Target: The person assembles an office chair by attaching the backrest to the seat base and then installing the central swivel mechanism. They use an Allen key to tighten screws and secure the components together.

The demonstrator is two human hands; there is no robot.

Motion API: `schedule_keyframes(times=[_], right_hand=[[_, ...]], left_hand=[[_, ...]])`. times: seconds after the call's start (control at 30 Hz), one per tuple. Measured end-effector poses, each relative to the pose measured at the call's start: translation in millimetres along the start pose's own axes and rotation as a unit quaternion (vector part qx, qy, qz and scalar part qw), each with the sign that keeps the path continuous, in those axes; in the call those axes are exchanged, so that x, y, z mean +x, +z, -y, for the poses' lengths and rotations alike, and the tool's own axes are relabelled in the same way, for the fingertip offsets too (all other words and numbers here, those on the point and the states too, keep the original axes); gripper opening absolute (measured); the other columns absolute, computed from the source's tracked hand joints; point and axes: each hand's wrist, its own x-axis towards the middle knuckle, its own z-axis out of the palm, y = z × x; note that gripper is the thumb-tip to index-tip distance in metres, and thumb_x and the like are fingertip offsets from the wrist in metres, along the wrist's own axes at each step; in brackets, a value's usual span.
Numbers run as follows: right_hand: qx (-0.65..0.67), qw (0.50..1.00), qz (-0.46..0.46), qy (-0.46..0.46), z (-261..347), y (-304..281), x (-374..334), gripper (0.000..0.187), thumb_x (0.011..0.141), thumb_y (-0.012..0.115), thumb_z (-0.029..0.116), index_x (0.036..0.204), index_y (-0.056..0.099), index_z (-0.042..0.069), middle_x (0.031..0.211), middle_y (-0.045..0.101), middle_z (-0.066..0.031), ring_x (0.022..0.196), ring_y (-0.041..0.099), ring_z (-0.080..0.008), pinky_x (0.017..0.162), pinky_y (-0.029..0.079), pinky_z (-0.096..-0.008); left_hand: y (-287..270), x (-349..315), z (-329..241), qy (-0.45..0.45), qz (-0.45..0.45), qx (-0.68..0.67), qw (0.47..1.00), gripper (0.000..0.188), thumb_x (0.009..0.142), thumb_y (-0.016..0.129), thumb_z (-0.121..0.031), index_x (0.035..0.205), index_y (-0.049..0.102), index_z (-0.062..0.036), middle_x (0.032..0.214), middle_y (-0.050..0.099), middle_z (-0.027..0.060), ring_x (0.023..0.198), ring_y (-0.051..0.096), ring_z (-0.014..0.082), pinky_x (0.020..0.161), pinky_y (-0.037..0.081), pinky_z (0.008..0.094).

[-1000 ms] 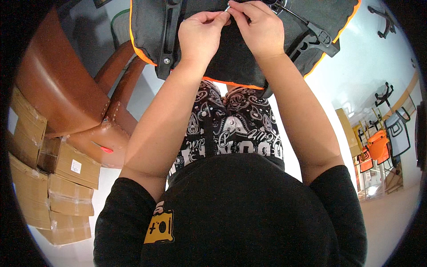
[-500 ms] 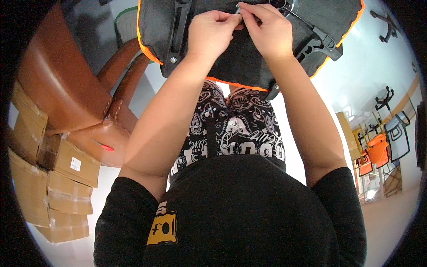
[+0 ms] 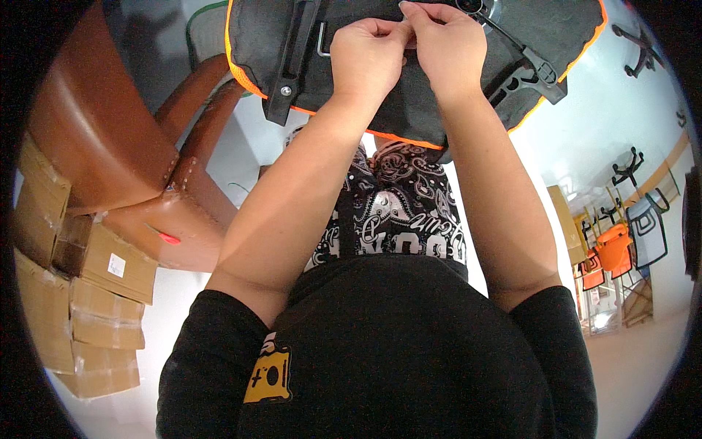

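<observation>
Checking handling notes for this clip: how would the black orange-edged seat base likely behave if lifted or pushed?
The seat base looks stiff: its orange-trimmed edge keeps a firm curve. The bolted black bracket and lever probably make it fairly heavy. Resting over the lap under both hands, it might tip.

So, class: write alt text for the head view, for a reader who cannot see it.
Both hands, left hand and right hand, pinch together at the underside of an upturned black chair seat with orange edging. Brown leather chairs and stacked cardboard boxes stand at the person's left.
</observation>
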Motion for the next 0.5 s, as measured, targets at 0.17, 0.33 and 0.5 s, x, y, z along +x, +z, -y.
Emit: schedule_keyframes(times=[0.17, 0.33, 0.5], right_hand=[[0.137, 0.983, 0.008, 0.121, -1.7, 11.5, 3.0, 0.023, 0.085, 0.068, 0.017, 0.085, 0.068, -0.006, 0.074, 0.069, -0.0143, 0.065, 0.063, -0.0182, 0.062, 0.05, -0.0307], [0.233, 0.951, -0.032, 0.203, -0.6, 28.3, 1.3, 0.02, 0.084, 0.068, 0.016, 0.084, 0.067, -0.004, 0.073, 0.067, -0.0109, 0.066, 0.061, -0.0173, 0.062, 0.048, -0.0304], [0.173, 0.976, -0.003, 0.132, -21.5, 24.9, -1.6, 0.019, 0.084, 0.068, 0.02, 0.09, 0.068, 0.001, 0.083, 0.068, -0.0078, 0.078, 0.063, -0.0171, 0.071, 0.049, -0.0312]], left_hand=[[-8.0, 10.9, 6.7, 0.032, 0.015, 0.095, 0.995, 0.027, 0.084, 0.07, -0.025, 0.089, 0.072, 0.0011, 0.072, 0.069, 0.007, 0.061, 0.061, 0.0104, 0.056, 0.047, 0.0252], [-28.9, 35.9, 8.4, 0.125, 0.047, 0.296, 0.946, 0.029, 0.084, 0.068, -0.03, 0.09, 0.072, -0.0022, 0.078, 0.071, 0.0129, 0.07, 0.066, 0.024, 0.066, 0.05, 0.0337], [-28.4, 33.9, -34.2, 0.153, 0.152, 0.483, 0.849, 0.014, 0.081, 0.063, -0.015, 0.092, 0.061, -0.0078, 0.093, 0.065, 0.0134, 0.089, 0.063, 0.0329, 0.073, 0.051, 0.0414]])
